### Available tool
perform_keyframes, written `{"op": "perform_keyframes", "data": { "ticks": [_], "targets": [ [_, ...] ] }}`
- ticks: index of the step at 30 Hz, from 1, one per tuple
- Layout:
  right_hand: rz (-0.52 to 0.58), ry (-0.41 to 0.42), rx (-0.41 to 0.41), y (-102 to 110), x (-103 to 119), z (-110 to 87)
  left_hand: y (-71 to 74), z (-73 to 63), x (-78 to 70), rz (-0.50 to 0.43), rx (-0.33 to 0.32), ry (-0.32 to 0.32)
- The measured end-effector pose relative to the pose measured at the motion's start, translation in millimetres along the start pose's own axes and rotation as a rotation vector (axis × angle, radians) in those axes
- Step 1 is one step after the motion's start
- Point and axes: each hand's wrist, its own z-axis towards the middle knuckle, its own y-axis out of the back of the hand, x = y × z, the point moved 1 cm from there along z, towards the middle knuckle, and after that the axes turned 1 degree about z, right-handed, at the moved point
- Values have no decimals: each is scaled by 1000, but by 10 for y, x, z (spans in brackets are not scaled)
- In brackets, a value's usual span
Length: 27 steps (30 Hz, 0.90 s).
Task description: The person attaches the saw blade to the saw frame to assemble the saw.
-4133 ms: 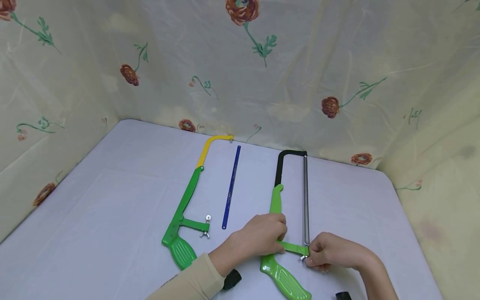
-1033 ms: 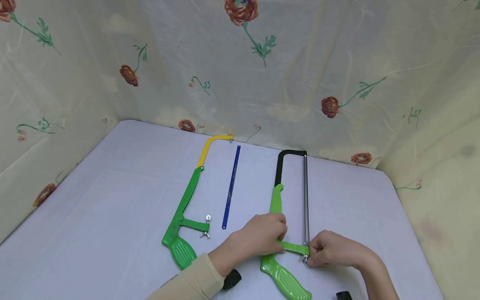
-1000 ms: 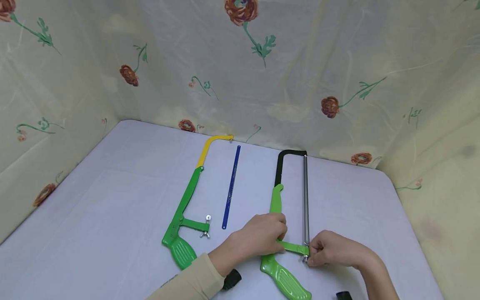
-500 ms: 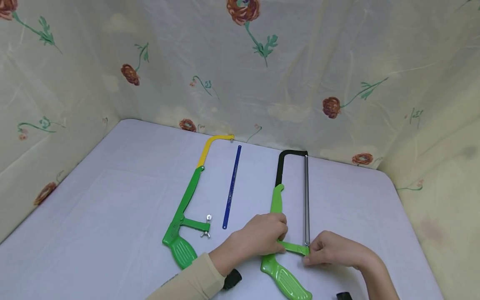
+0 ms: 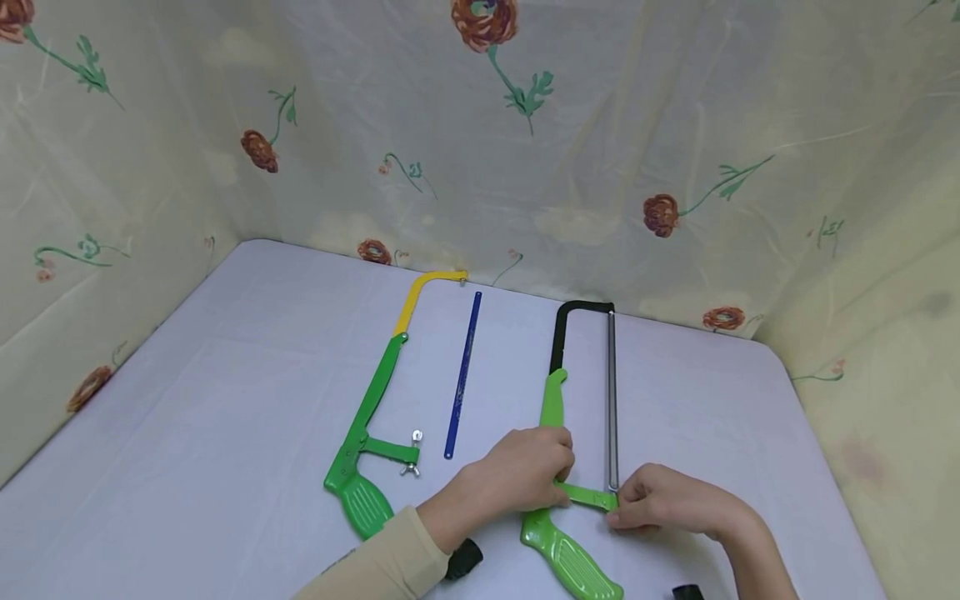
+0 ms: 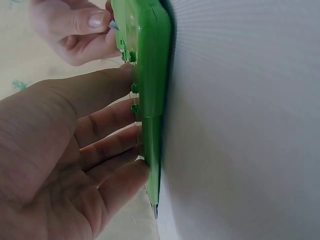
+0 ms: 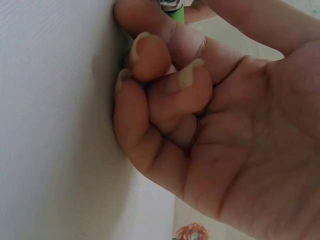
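A hacksaw with a light green handle [image 5: 573, 560] and a black front frame lies flat at the right of the table, a grey blade [image 5: 612, 400] spanning its open side. My left hand [image 5: 521, 468] grips its frame where the crossbar branches off; in the left wrist view the thumb and fingertips sit along the green frame [image 6: 150, 75]. At the crossbar's outer end, my right hand [image 5: 671, 502] pinches the wing nut [image 6: 113, 25], whose metal shows in the left wrist view. The fingers cover it in the head view. In the right wrist view, the other fingers are curled in beside the tabletop.
On the left lies a second hacksaw [image 5: 375, 400], dark green and yellow, without a blade; its wing nut [image 5: 409, 470] shows. A loose blue blade [image 5: 462, 375] lies between the two saws. Flowered cloth [image 5: 585, 167] stands behind and beside the white table [image 5: 225, 400].
My right fingertips have shifted slightly left and now cover the wing nut, which showed beside them a second ago. The left hand and the saw have stayed in place.
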Motion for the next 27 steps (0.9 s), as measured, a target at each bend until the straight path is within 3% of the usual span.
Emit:
{"op": "perform_keyframes", "data": {
  "ticks": [11, 21, 27],
  "targets": [
    [-20, -14, -26, -19, 40, 0, 5, -11, -4, 12, -10, -7],
    [-9, 43, 16, -10, 20, -30, 3, -15, -6, 20, -17, -10],
    [-29, 51, -13, -10, 0, -13, 6, -13, -4, 20, -22, -14]
  ]
}}
